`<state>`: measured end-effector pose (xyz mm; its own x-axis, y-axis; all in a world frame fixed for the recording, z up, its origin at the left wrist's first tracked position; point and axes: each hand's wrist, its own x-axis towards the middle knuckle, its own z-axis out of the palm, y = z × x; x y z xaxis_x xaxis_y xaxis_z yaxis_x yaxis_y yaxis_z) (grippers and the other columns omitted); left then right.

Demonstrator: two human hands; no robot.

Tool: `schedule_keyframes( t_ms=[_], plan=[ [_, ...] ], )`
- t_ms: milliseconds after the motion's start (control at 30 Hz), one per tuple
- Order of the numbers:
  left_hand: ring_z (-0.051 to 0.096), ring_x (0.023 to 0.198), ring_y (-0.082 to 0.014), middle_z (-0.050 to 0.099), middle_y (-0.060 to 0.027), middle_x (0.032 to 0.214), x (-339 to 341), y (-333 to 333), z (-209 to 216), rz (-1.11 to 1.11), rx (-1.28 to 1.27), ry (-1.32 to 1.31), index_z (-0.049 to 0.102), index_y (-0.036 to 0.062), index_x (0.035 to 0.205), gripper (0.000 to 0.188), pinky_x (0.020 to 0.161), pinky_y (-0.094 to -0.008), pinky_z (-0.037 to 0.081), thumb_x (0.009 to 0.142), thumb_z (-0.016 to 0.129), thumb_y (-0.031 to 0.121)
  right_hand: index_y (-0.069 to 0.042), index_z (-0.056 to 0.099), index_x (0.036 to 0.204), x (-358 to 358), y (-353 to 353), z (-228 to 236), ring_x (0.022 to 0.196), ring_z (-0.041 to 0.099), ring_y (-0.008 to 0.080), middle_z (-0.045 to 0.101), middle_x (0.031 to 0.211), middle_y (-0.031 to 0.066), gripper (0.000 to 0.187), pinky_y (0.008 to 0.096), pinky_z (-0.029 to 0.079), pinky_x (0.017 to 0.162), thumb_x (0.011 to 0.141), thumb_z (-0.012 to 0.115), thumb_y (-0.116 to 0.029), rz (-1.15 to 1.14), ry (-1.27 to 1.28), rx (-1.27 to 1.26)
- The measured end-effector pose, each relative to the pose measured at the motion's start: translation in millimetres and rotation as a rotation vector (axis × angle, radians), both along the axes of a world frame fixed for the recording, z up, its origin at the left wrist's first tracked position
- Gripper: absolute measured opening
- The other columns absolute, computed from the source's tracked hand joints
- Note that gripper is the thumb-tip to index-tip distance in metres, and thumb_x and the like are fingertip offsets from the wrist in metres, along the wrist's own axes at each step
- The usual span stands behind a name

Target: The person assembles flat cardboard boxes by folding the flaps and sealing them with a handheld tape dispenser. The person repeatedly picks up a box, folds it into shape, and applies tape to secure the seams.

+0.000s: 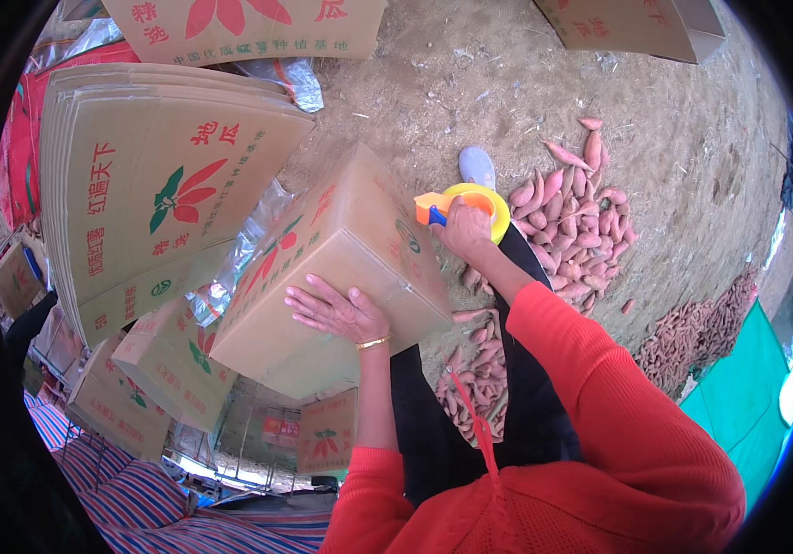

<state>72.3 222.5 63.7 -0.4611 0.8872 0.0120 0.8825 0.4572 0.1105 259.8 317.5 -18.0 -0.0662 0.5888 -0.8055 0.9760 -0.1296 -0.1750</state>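
A brown cardboard box (382,263) with red and green printing stands tilted in front of me. My left hand (345,312), a gold-coloured bracelet at its wrist, lies against the box with its fingers spread. Beyond the box's right side, my right hand (466,231) is closed around a tape dispenser (433,201) in orange and blue, loaded with a yellow-edged roll of tape (500,210). The dispenser is close to the box's far right edge; whether tape runs between them I cannot tell.
To the left stands a thick stack of flattened cartons (151,222), with more boxes (175,360) behind it. Sweet potatoes (581,222) lie heaped on the dirt ground at right, more between my legs. A larger heap (701,332) is near a green sheet (738,388).
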Motion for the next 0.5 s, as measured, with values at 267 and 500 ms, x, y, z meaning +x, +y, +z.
schedule_keyframes(
  t_ms=[267,500],
  plan=[
    [0.022,0.136,-0.0398,0.037,-0.0194,0.141,25.4,31.4,14.6,-0.843,-0.473,-0.16,0.057,0.0077,0.122,0.05,0.11,-0.0576,0.006,0.089,0.043,0.042,0.01,0.051,0.106,43.0,14.4,42.4,0.075,0.065,0.0358,0.064,0.078,0.0208,0.07,0.0437,0.051,0.07,0.074,0.065,-0.051,-0.111,0.059,0.059],
    [0.021,0.138,-0.0348,0.031,-0.0144,0.147,83.5,97.1,-13.6,-1.045,-1.45,0.237,0.039,0.008,0.139,0.07,0.108,-0.0619,0.006,0.085,0.051,0.05,0.008,0.052,0.106,78.4,14.8,45.9,0.071,0.065,0.0351,0.064,0.077,0.0202,0.072,0.0435,0.051,0.066,0.071,0.068,-0.053,-0.08,0.087,0.07]
  ],
)
